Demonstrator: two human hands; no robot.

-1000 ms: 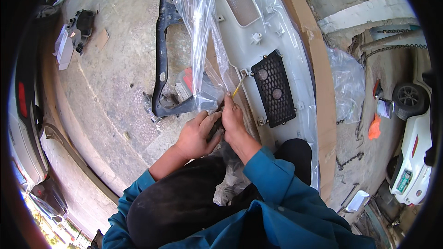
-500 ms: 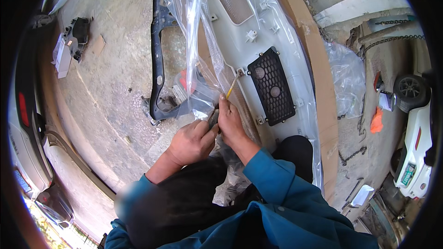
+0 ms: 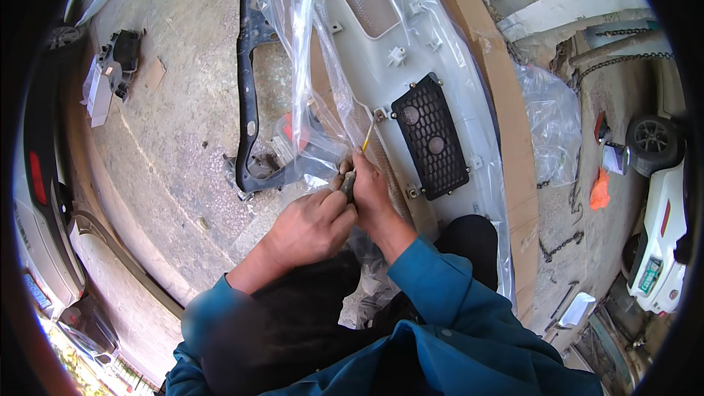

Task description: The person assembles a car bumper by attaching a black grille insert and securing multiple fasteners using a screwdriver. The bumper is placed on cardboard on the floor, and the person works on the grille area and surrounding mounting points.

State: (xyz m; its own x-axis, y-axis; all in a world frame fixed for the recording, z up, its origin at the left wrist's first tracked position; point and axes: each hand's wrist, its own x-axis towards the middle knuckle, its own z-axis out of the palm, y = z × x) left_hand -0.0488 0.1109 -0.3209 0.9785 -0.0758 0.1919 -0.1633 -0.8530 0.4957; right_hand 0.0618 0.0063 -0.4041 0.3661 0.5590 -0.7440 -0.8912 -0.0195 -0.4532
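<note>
My right hand [image 3: 374, 202] is closed around a thin yellow tool [image 3: 367, 138]. Its far end points at a small metal clip [image 3: 380, 114] on the edge of a light grey car body panel [image 3: 374, 73]; I cannot tell whether they touch. Pressed close beside it, my left hand [image 3: 312, 225] is closed on a small dark grey piece [image 3: 348, 185], whose kind is not clear. The fingertips of both hands partly overlap around it. A black honeycomb grille [image 3: 430, 137] is fixed in the panel, right of my hands.
Clear plastic wrap [image 3: 301, 51] drapes along the panel, with cardboard [image 3: 513, 154] at its right edge. A black frame part [image 3: 247, 88] lies to the left on the concrete floor. Farther right are chains [image 3: 563, 249] and an orange cloth [image 3: 600, 189]. Cars stand at both sides.
My left hand has turned slightly, and the dark grey piece between my hands shows more. The yellow tool has shifted a little and stands steeper. The panel stays nearly in place.
</note>
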